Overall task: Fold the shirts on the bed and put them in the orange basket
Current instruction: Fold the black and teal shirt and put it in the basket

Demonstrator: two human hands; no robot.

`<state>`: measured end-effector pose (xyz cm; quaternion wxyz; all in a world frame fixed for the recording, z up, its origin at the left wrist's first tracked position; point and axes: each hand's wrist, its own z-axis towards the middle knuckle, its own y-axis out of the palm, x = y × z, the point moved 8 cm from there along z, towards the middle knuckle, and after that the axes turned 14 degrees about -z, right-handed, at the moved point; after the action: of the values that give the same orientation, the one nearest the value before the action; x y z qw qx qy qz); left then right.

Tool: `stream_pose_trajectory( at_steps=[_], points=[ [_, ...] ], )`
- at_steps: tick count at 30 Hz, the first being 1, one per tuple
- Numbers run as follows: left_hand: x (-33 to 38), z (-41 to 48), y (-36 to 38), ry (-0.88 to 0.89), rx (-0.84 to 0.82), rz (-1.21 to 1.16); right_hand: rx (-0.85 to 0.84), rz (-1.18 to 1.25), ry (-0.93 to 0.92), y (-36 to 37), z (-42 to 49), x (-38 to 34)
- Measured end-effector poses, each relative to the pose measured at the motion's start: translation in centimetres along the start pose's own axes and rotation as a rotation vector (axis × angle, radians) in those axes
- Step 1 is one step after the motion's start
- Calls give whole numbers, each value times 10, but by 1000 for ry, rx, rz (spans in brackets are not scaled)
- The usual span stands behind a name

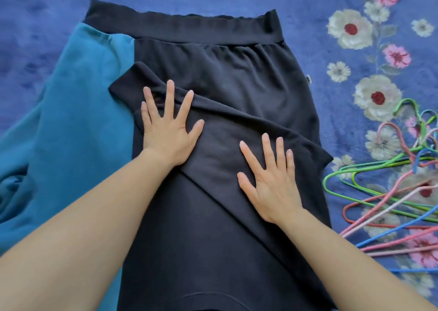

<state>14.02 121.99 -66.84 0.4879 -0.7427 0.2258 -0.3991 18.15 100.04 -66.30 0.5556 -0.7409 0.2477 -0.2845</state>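
Observation:
A dark navy shirt [227,78] lies flat on the bed, its ribbed hem at the far end. One sleeve is folded diagonally across its body. My left hand [167,125] presses flat on the sleeve's cuff end with fingers spread. My right hand [270,180] presses flat on the same sleeve nearer its shoulder. A teal shirt [71,121] lies partly under the navy one on the left. The orange basket is not in view.
The bed is covered by a blue blanket [47,14] with a flower border on the right. A heap of several coloured hangers [391,192] lies at the right, close to the navy shirt's edge.

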Motion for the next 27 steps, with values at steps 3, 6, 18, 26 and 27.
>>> stream_pose_trajectory(
  at_steps=[3,6,18,26,27],
  points=[
    [-3,7,1,-66,-18,-17,-20,-35,7,4,1,0],
    [3,2,0,-26,-92,-37,-42,-74,8,8,0,1],
    [-148,-131,-114,-82,177,2,-112,179,-63,-52,-7,-132],
    [-274,-143,-161,-609,252,-489,-355,53,-294,-39,-15,-235],
    [-276,-145,-181,-594,404,-495,-364,53,-302,-40,-15,-233]
  ],
)
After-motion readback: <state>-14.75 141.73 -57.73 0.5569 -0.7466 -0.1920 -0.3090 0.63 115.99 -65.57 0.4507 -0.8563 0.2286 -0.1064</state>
